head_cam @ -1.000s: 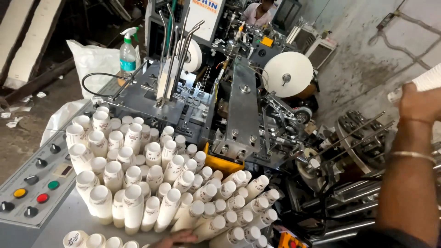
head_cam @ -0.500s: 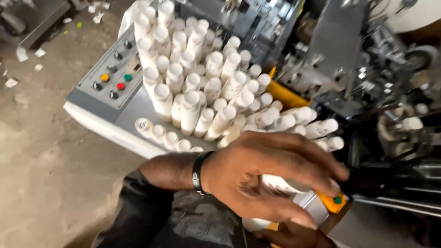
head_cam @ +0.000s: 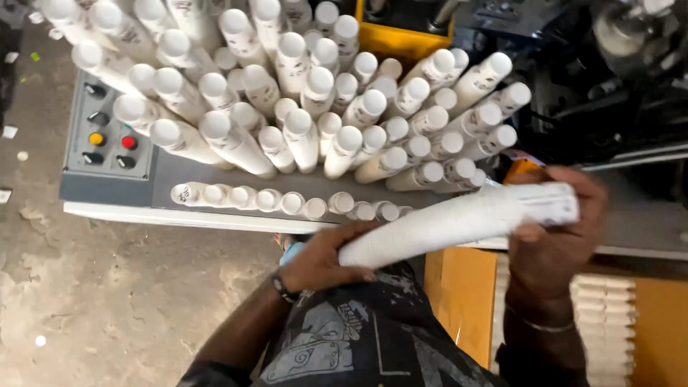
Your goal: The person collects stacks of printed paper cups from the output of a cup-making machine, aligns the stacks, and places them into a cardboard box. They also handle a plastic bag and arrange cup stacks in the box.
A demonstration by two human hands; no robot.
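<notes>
My left hand (head_cam: 322, 259) is curled around the near end of a long white stack of paper cups (head_cam: 459, 223), and my right hand (head_cam: 555, 240) clasps its far end, so the stack lies level between them, just in front of the grey machine table (head_cam: 215, 188). On that table many more white cup stacks (head_cam: 301, 107) lean fanned out. At its left edge sits a control panel (head_cam: 107, 132) with yellow, red and black buttons. Below the right hand, stacks lie in a yellow box (head_cam: 459, 294).
</notes>
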